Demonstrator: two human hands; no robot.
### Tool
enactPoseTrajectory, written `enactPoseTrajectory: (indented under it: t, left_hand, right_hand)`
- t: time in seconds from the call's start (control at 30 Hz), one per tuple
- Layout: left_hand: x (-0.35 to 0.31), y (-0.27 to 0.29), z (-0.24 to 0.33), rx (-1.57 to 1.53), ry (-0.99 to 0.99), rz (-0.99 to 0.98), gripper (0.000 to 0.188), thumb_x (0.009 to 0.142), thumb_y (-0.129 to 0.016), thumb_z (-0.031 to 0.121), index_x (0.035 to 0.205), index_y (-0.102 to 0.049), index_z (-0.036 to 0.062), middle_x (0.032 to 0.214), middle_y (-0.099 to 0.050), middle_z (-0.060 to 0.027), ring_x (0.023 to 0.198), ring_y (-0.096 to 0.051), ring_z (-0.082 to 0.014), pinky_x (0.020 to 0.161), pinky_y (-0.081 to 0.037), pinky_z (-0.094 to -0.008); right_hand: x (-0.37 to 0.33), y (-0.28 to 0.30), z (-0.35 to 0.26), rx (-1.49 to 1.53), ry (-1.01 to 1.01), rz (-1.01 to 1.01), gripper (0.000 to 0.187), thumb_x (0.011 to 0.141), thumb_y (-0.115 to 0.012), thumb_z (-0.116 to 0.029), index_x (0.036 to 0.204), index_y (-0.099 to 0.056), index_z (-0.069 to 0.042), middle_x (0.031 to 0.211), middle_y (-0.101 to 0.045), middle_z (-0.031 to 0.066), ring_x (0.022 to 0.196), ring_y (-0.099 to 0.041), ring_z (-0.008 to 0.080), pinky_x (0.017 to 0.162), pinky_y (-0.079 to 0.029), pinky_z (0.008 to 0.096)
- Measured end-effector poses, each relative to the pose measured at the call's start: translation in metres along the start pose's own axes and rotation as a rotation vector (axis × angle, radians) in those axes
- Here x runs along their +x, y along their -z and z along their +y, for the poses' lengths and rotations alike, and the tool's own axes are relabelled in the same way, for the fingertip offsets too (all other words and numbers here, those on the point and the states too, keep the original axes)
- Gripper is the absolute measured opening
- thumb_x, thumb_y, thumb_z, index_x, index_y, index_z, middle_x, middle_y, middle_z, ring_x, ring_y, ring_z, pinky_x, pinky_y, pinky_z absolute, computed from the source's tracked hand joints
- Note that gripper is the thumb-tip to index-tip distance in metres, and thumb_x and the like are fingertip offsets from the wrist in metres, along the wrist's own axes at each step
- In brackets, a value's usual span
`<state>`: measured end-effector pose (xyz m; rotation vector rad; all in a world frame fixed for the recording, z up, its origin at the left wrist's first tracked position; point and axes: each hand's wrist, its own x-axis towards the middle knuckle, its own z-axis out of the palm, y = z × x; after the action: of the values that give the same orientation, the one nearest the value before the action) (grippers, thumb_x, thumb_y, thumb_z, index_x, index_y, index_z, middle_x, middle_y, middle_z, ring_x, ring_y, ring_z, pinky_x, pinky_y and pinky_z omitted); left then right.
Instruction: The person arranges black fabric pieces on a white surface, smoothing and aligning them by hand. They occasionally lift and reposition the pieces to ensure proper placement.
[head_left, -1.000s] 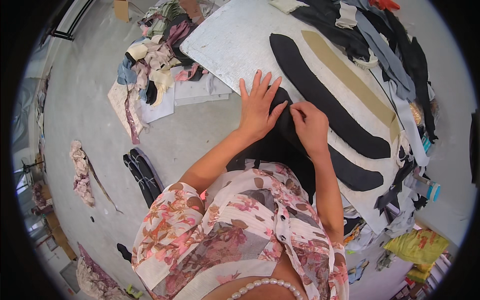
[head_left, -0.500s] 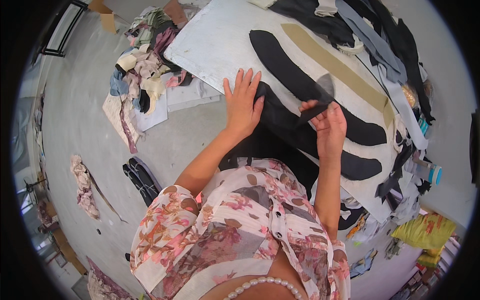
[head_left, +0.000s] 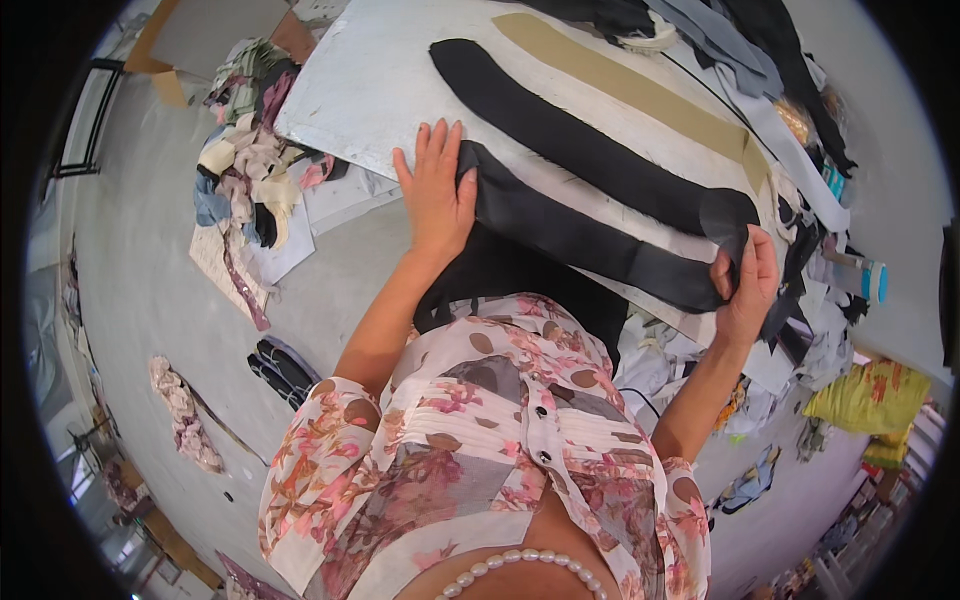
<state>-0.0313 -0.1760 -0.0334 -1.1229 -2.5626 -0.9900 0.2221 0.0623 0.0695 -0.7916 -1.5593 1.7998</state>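
Observation:
A curved black fabric strip (head_left: 590,235) lies along the near edge of the white table. My left hand (head_left: 437,200) rests flat at its left end, fingers stretched out, the thumb on the cloth. At the strip's right end, my right hand (head_left: 748,288) pinches a thin dark piece between thumb and fingers, lifted a little and partly see-through. Behind it lies a second curved black strip (head_left: 560,125), whose right end is partly covered by the lifted piece. Farther back is a tan curved strip (head_left: 620,75).
Grey and black cloth lengths (head_left: 725,60) heap up along the table's (head_left: 350,90) far right side. Left of the table is a pile of mixed scraps (head_left: 245,165). A yellow sack (head_left: 865,395) stands on the floor at right. Dark bundled pieces (head_left: 282,370) lie on the floor at left.
My right hand has moved right, from the strip's middle to its right end, laying the thin dark piece out along it. My left hand stays at the left end. The view has shifted slightly.

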Motion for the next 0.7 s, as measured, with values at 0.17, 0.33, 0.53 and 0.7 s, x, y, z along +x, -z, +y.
enactPoseTrajectory:
  t: [0.17,0.33,0.53,0.7]
  left_hand:
    - [0.000,0.000,-0.003,0.009,-0.003,-0.009,0.055,0.095,-0.049,0.023,0.146,-0.039,0.0072,0.149,-0.039,-0.0156,0.143,-0.028,-0.0358,0.115,-0.006,-0.0588]
    - [0.007,0.002,0.009,-0.053,0.011,0.070,0.056,0.092,-0.056,0.021,0.144,-0.041,0.0064,0.149,-0.039,-0.0188,0.144,-0.026,-0.0394,0.115,-0.009,-0.0583]
    - [0.009,0.008,0.083,-0.330,-0.486,-0.103,0.049,0.081,-0.070,0.014,0.128,-0.057,0.0080,0.149,-0.041,-0.0161,0.143,-0.030,-0.0367,0.112,-0.016,-0.0603]
    - [-0.003,-0.023,0.128,-0.365,-0.430,-0.317,0.048,0.077,-0.072,0.021,0.122,-0.060,0.0074,0.143,-0.046,-0.0157,0.143,-0.030,-0.0365,0.113,-0.011,-0.0634]
  right_hand:
    - [-0.010,0.041,-0.008,-0.303,0.048,0.104,0.012,0.100,-0.056,-0.016,0.105,-0.060,-0.006,0.072,-0.056,-0.0037,0.059,-0.050,0.0028,0.048,-0.032,0.0156]
    - [-0.016,0.030,0.006,-0.521,0.001,0.020,0.010,0.098,-0.058,-0.014,0.103,-0.061,-0.006,0.069,-0.052,-0.0075,0.055,-0.039,-0.0005,0.047,-0.031,0.0169]
    - [-0.009,0.008,0.004,-1.070,0.394,0.117,0.038,0.078,-0.073,-0.009,0.114,-0.062,-0.005,0.119,-0.064,0.0145,0.111,-0.061,0.0305,0.094,-0.047,0.0392]
    - [-0.026,-0.042,0.012,-1.241,0.528,-0.065,0.042,0.073,-0.075,-0.013,0.112,-0.062,-0.006,0.135,-0.052,0.0160,0.129,-0.045,0.0370,0.108,-0.034,0.0513]
